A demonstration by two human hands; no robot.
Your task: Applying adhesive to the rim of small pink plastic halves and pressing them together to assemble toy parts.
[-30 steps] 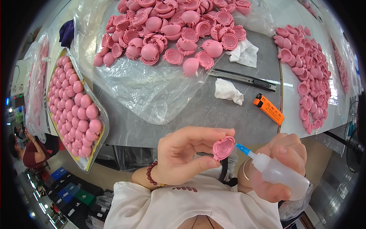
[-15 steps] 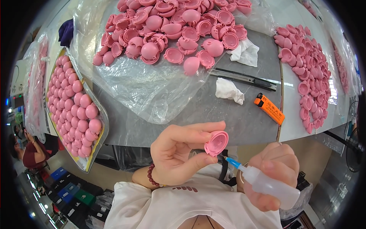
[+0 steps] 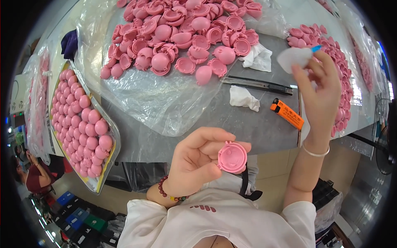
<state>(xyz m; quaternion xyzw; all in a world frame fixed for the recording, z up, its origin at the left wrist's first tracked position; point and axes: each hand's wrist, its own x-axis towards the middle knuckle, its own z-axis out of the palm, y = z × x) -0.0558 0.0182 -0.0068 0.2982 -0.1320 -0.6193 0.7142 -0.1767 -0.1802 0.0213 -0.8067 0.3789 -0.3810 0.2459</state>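
Between the thumb and fingers of my left hand (image 3: 197,161) is a round pink plastic half shell (image 3: 232,158), its hollow side turned up toward me. My right hand (image 3: 319,89) is stretched out over the right side of the table, beside a pile of pink shells (image 3: 345,78). It keeps hold of a translucent white squeeze bottle (image 3: 292,60) with a blue tip (image 3: 316,48), which lies sideways, tip to the right. Some fingertips of that hand are hidden from view.
A big heap of pink shells (image 3: 182,39) lies on clear plastic sheeting (image 3: 165,111). A tray (image 3: 112,159) of closed pink balls stands at left. White tissues (image 3: 244,98), a black utility knife (image 3: 260,84) and an orange lighter (image 3: 287,114) lie on the grey tabletop. Another person (image 3: 37,173) sits far left.
My right hand has moved from beside the half shell, up and right to the right pile, taking the squeeze bottle along. The half shell in my left hand has turned to face me more.
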